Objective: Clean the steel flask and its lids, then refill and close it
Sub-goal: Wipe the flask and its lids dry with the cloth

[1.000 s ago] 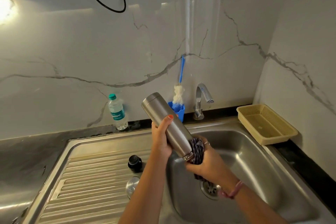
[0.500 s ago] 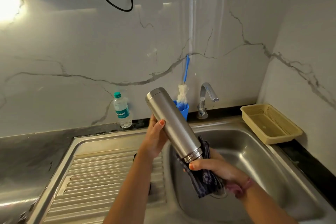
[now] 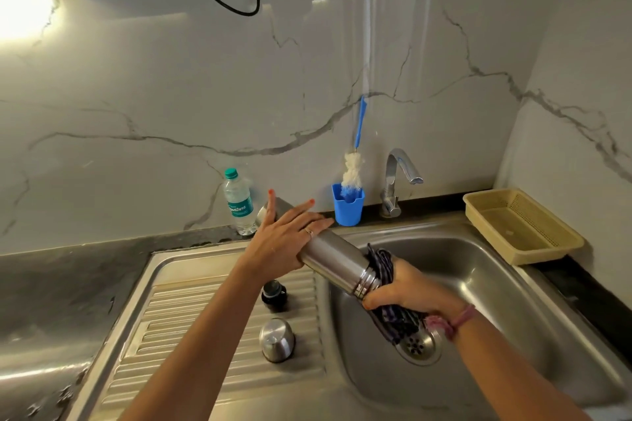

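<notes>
The steel flask [image 3: 331, 255] is held tilted over the sink edge, its base up to the left and its open mouth down to the right. My left hand [image 3: 284, 239] lies over its upper body with straight, spread fingers. My right hand [image 3: 407, 287] grips a dark striped cloth [image 3: 398, 319] bunched around the flask's threaded neck. On the draining board [image 3: 191, 318] stand the black inner lid [image 3: 273, 294] and the steel cap [image 3: 277, 340].
The steel sink basin [image 3: 496, 301] has its drain [image 3: 419, 345] below my right wrist. Behind stand a tap [image 3: 398, 178], a blue cup [image 3: 348, 210] holding a bottle brush [image 3: 352, 171], and a plastic water bottle [image 3: 237, 203]. A beige basket [image 3: 523, 225] sits at the right.
The flask has dropped lower and tilted flatter. My left hand shifted from gripping its side to lying over it with straight fingers. My right hand keeps the cloth at the neck.
</notes>
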The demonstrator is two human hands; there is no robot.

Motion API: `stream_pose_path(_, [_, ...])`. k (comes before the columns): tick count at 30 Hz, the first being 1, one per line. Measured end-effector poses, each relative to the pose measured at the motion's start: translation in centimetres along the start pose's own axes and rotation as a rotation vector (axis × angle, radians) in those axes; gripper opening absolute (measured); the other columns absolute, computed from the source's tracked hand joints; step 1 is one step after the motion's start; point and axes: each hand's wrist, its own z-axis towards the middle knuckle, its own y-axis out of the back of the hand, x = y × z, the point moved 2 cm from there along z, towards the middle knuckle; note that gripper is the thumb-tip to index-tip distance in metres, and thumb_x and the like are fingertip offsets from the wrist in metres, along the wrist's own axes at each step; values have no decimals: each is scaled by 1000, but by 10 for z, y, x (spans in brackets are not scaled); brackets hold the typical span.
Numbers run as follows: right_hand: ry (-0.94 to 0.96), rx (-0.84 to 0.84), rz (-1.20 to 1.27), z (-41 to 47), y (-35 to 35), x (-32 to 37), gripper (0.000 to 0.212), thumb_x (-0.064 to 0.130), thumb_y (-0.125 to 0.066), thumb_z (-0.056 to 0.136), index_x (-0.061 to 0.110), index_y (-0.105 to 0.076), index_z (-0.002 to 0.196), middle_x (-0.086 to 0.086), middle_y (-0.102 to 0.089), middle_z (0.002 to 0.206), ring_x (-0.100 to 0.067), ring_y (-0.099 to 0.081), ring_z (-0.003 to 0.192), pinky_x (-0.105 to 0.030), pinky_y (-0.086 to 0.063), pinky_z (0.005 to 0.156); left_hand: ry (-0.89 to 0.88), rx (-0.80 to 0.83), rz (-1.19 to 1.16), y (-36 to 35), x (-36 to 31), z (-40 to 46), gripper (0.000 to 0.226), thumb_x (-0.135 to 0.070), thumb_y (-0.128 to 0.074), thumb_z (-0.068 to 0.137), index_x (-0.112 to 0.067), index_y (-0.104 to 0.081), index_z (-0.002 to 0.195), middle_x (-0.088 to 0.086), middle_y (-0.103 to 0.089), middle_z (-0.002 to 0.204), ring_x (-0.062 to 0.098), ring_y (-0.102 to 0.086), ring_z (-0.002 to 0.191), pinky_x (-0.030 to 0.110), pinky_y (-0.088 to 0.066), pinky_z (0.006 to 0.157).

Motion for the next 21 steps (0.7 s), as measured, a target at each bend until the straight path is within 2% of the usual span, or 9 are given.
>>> stream_pose_path(2, [-25, 8, -8, 5, 1, 0, 69, 33, -84, 45, 14, -61, 107, -8, -71, 99, -22, -70, 90, -37, -57, 84, 30, 7, 40, -3, 3, -8, 91, -33, -93, 50, -28, -57, 133, -4, -64, 125, 22, -59, 122, 67, -11, 110])
stream_pose_path(4, [-52, -2, 35, 10, 0, 0, 71, 34, -84, 41, 13, -63, 106, -9, -71, 99, -24, -69, 91, -39, -56, 86, 94, 1, 37, -8, 4, -15, 90, -32, -93, 49, -27, -57, 132, -3, -64, 121, 22, -61, 116, 65, -16, 112])
stream_pose_path(7, [-89, -19, 228, 15, -2, -2, 69, 27, -83, 43, 11, -65, 108, -11, -72, 97, -27, -68, 92, -44, -53, 91, 261, -27, -4, -14, 8, -26, 93, -27, -95, 46, -24, -56, 131, 2, -65, 120, 27, -62, 112, 67, -30, 108])
stream_pose_path(11, [-126, -4, 403, 13, -1, -4, 65, 20, -86, 55, 4, -62, 113, -19, -71, 104, -31, -67, 93, -42, -54, 87, 501, -31, -35, -19, 25, -51, 88, -21, -93, 48, -18, -60, 129, 6, -66, 118, 32, -62, 111, 68, -27, 107])
stream_pose_path(13, [-128, -31, 477, 15, -1, -7, 53, 15, -82, 64, 2, -63, 112, -19, -71, 101, -31, -68, 89, -41, -55, 83, 628, -4, -76, -24, 30, -68, 86, -21, -93, 50, -17, -61, 129, 8, -67, 119, 35, -62, 111, 71, -27, 107])
stream_pose_path(15, [-128, -93, 550, 17, -4, -9, 32, 8, -73, 76, 1, -64, 106, -17, -73, 89, -27, -71, 77, -35, -57, 69, 779, -6, -155, -29, 34, -87, 82, -24, -92, 54, -15, -60, 129, 9, -66, 118, 35, -61, 109, 68, -30, 107])
stream_pose_path(17, [-140, -167, 631, 20, -8, -14, 23, 4, -67, 81, -1, -63, 103, -15, -73, 79, -25, -71, 66, -31, -57, 56, 936, -37, -274, -34, 35, -105, 83, -29, -93, 55, -14, -58, 129, 8, -65, 117, 33, -61, 105, 63, -37, 102])
stream_pose_path(21, [-155, -245, 751, 25, -19, -25, 21, 3, -63, 83, 1, -62, 103, -16, -71, 81, -30, -70, 70, -36, -58, 58, 1237, -217, -618, -32, 30, -131, 88, -29, -95, 56, -16, -51, 131, 3, -61, 112, 25, -57, 98, 45, -51, 88])
